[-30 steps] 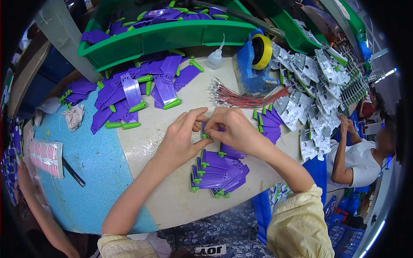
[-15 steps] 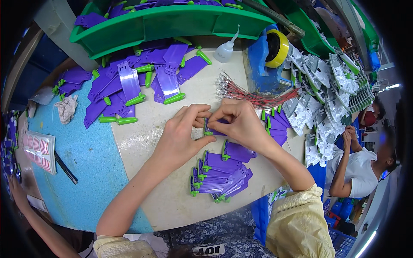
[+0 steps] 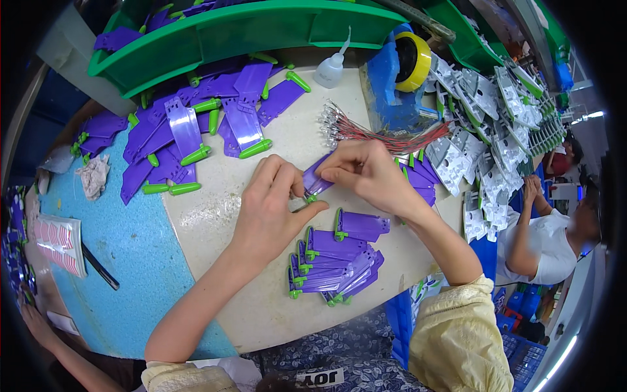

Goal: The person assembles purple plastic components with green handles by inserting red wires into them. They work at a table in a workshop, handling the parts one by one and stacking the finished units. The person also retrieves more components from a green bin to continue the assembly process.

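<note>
A purple plastic blade (image 3: 316,178) with a green end is held between my two hands over the middle of the table. The bent fingers of my left hand (image 3: 269,202) close on its green end, thumb stretched out below. My right hand (image 3: 367,171) pinches the far part of the blade between thumb and fingertips. Just below lies a fanned stack of purple blades (image 3: 339,258), green ends to the left, with a single blade (image 3: 363,225) at its top. Fingertips hide part of the held piece.
Loose purple blades (image 3: 186,127) lie at the far left under a green bin (image 3: 248,32). A dropper bottle (image 3: 330,70), red wires (image 3: 398,145), a yellow tape roll (image 3: 413,62) and grey plastic parts (image 3: 490,144) are beyond and rightward. Co-worker's arm (image 3: 59,346) shows lower left.
The held blade has tilted, its far end turned up and rightward, so more of it shows. My left hand has shifted slightly left, and the view has moved a little.
</note>
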A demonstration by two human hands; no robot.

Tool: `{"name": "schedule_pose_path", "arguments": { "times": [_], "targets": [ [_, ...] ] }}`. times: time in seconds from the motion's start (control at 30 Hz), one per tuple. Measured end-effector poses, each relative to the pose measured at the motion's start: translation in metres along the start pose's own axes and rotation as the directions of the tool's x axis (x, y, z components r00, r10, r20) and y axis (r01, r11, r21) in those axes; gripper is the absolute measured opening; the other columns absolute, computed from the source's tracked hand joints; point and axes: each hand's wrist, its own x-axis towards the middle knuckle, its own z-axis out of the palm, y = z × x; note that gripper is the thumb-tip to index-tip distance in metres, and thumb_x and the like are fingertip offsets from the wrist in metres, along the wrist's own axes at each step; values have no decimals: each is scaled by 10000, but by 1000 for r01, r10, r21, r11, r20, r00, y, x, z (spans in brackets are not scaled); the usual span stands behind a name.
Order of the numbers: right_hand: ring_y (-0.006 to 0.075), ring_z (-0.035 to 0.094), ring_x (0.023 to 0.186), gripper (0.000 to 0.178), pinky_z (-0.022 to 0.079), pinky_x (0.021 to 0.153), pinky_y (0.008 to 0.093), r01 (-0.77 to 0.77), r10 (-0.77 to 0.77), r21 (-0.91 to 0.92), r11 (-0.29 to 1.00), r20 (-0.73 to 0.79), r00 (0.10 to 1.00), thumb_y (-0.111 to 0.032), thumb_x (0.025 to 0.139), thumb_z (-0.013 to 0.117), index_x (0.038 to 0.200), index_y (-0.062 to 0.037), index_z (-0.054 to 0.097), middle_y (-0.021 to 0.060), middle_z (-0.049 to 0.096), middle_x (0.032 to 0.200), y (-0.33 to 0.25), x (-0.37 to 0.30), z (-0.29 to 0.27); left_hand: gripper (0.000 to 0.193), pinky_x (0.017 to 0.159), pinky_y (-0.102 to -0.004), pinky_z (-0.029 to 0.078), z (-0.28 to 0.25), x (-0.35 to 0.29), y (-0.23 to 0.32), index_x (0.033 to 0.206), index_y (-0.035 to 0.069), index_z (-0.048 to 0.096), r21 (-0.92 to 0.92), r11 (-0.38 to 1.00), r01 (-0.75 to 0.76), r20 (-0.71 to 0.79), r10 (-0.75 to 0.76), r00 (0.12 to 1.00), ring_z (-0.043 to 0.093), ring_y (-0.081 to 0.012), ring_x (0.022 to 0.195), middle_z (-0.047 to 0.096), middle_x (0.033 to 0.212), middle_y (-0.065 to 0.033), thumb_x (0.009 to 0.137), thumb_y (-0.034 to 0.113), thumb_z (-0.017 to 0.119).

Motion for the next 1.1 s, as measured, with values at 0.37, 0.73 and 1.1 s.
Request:
{"name": "schedule_pose_path", "arguments": {
  "times": [0.37, 0.73, 1.1],
  "targets": [
    [280, 609, 704, 162, 480, 669, 402, 17, -119, -348, 937, -275, 954, -66, 747, 762, 890, 2, 726, 108, 664, 780, -9, -3, 0, 278, 698, -332, 523, -14, 28, -14, 804, 47, 666, 90, 896, -435, 196, 413, 890, 575, -223, 837, 697, 1017, -23, 682, 220, 846],
    [73, 461, 556, 317, 367, 516, 274, -133, 425, 539, 832, -464, 777, -300, 894, 746, 761, -13, 715, -23, 544, 638, 15, -13, -115, 347, 673, -347, 493, -6, 30, -5, 717, 1, 635, 53, 915, -401, 182, 386, 904, 561, -238, 792, 755, 959, -69, 603, 198, 898],
    [94, 586, 641, 141, 469, 643, 269, -235, 328, 389, 891, -191, 925, -106, 837, 695, 789, 12, 755, 61, 705, 718, -5, -45, -57, 754, 806, -370, 505, -16, 26, -7, 1295, -1, 549, 36, 965, -260, 178, 250, 952, 600, -286, 943, 737, 1086, -79, 643, 124, 908]
  ]
}}
